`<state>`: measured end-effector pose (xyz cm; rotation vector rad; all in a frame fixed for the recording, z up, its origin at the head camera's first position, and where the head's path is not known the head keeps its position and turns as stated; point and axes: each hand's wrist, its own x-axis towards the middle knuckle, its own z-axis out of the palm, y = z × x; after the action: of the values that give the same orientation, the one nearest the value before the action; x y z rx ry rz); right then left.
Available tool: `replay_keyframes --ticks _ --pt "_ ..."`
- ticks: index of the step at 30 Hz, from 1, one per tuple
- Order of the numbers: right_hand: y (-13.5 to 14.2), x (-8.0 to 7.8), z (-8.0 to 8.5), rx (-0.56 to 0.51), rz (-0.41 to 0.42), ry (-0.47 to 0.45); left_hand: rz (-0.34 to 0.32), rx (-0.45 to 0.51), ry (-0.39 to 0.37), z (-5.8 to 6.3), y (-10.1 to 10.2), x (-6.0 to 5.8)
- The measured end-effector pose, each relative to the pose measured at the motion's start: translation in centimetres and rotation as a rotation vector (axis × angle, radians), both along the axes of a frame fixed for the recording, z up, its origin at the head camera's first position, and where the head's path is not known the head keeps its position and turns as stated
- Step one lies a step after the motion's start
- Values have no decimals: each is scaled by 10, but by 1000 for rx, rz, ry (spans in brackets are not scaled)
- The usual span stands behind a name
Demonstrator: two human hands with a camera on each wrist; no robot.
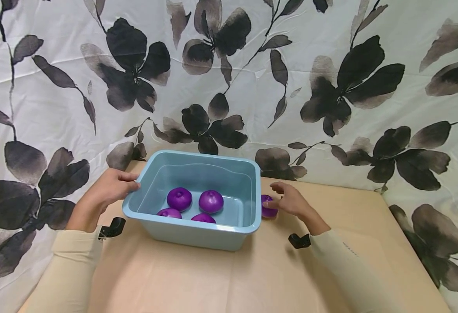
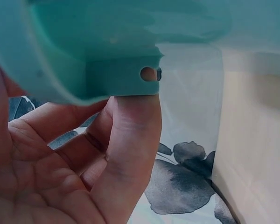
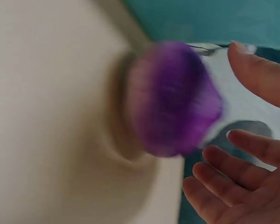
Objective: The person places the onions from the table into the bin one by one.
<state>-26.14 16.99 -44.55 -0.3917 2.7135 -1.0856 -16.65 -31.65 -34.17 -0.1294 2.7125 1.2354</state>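
Note:
A light blue plastic basin (image 1: 197, 237) stands in the middle of the head view, with several purple onions (image 1: 211, 201) inside it. My left hand (image 1: 113, 188) grips the basin's left rim; the left wrist view shows fingers curled up under that rim (image 2: 123, 86). Just outside the right wall is another purple onion (image 1: 269, 208), partly hidden by the basin and my right hand (image 1: 291, 201). In the right wrist view this onion (image 3: 175, 100) is blurred, and the right thumb and fingers are spread beside it, not closed around it.
A tan-covered table (image 1: 166, 278) lies under the basin and extends to the right. Behind it hangs a white cloth (image 1: 275, 95) with dark flowers, which also shows at both sides. Each wrist carries a small black camera mount (image 1: 113, 228).

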Motion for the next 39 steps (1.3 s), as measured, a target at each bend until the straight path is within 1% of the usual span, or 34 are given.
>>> replay_keyframes --ticks 3,7,12,16,19,23,31,39 --pt "-5 5 -15 28 -16 14 -5 13 2 0 2 0" --pt "-9 9 -29 8 -33 39 -4 14 -1 1 3 0" --pt "-11 11 -36 -38 -52 56 7 2 3 3 2 1" --pt "-8 12 -38 -39 -78 51 5 6 -4 2 2 0" --pt "-6 12 -36 -49 -85 51 7 10 -5 2 2 0" --pt "-4 13 -29 -69 -86 46 9 7 -5 3 2 0" --pt "-2 13 -11 -59 -75 67 4 11 -2 4 0 0" --pt "-3 19 9 -47 -40 100 12 8 -6 2 -1 0"
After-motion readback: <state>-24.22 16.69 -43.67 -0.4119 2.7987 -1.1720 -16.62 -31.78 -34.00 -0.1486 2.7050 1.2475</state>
